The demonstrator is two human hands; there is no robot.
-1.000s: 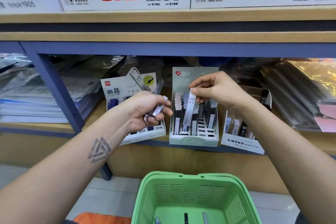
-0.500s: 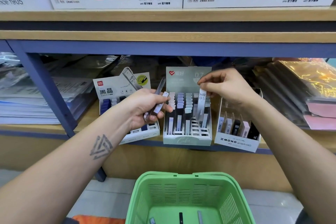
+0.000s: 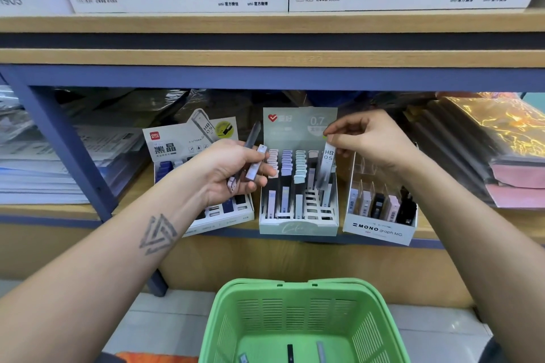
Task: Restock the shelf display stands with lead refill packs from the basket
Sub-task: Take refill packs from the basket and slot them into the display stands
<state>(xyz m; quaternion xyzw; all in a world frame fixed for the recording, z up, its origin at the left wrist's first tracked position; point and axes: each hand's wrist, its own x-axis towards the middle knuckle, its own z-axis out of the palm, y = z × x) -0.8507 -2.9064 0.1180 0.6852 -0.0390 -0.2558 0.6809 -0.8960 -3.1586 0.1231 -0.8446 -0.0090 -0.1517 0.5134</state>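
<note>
So on the shelf (image 3: 274, 231) you've got three display stands in a row: the Deli stand (image 3: 191, 138) at 9 o'clock, the middle stand (image 3: 298, 227) dead centre, the Mono stand (image 3: 379, 231) at 3 o'clock. Paper stacks (image 3: 38, 168) sit further out at 9. The basket (image 3: 300, 321) is on the floor at 6 o'clock, a few refill packs (image 3: 290, 353) inside.

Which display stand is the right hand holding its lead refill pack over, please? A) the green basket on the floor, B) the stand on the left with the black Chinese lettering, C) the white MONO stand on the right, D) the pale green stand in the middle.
D: the right hand pinches the top of the lead refill pack marked HB 0.5, whose lower end dips into the right-hand column of the pale green stand.
</note>
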